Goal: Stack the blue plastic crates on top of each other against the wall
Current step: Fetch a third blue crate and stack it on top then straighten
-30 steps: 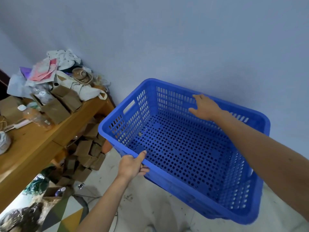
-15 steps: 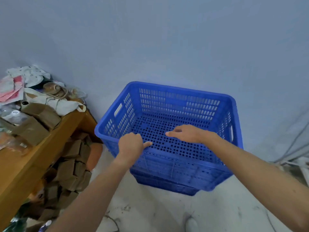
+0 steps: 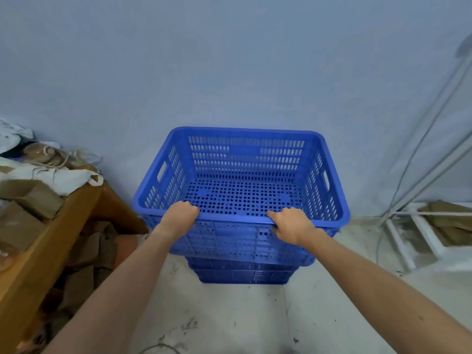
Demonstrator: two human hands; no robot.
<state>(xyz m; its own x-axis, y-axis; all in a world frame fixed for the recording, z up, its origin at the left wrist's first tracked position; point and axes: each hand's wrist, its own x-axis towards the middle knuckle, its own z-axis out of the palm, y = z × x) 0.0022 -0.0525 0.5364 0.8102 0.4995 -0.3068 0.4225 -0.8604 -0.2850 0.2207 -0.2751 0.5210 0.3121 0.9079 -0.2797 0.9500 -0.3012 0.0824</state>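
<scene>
Pale blue wall (image 3: 229,60) ahead, dusty concrete floor (image 3: 229,315) below, cluttered wooden table (image 3: 38,256) along left edge. Top crate (image 3: 242,175) now squared up flat against wall, seated on lower crates (image 3: 242,273); a second ago tilted and held clear of wall. Left hand (image 3: 178,217) now curled over near rim by left corner, fingers wrapped down on it. Right hand (image 3: 291,224) moved off far rim to near rim, right of centre, clamped the same way. Both hands on same front edge, apart. Looks like final push or seating check; stack likely done once released. White frame (image 3: 419,238) and cables (image 3: 413,154) at right, well clear.
</scene>
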